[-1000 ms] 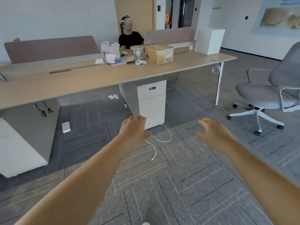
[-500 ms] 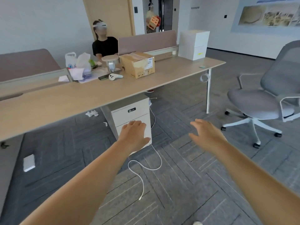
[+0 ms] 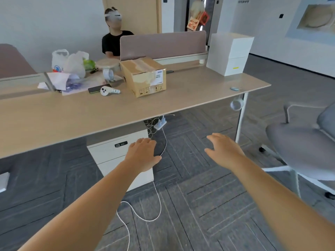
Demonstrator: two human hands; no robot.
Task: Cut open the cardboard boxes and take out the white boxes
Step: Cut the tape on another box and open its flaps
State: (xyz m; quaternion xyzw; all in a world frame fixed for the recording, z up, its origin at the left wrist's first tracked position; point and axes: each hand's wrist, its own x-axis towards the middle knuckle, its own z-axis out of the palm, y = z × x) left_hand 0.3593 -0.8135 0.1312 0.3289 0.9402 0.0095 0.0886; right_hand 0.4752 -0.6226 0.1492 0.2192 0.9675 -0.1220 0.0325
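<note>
Office: long desk [image 3: 126, 113], partition [image 3: 163, 44], swivel chair [image 3: 304, 142], drawer pedestal [image 3: 112, 151].

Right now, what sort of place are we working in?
Most likely an open-plan office. A long desk with a divider screen carries the taped cardboard box and stacked white boxes; a drawer cabinet sits beneath, a swivel chair stands on carpet tiles.

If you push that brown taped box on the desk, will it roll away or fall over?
The cardboard box probably slides rather than rolls: its faces are flat. It looks squat, so tipping seems unlikely. Still taped shut, it likely holds something, so maybe not very light.
</note>
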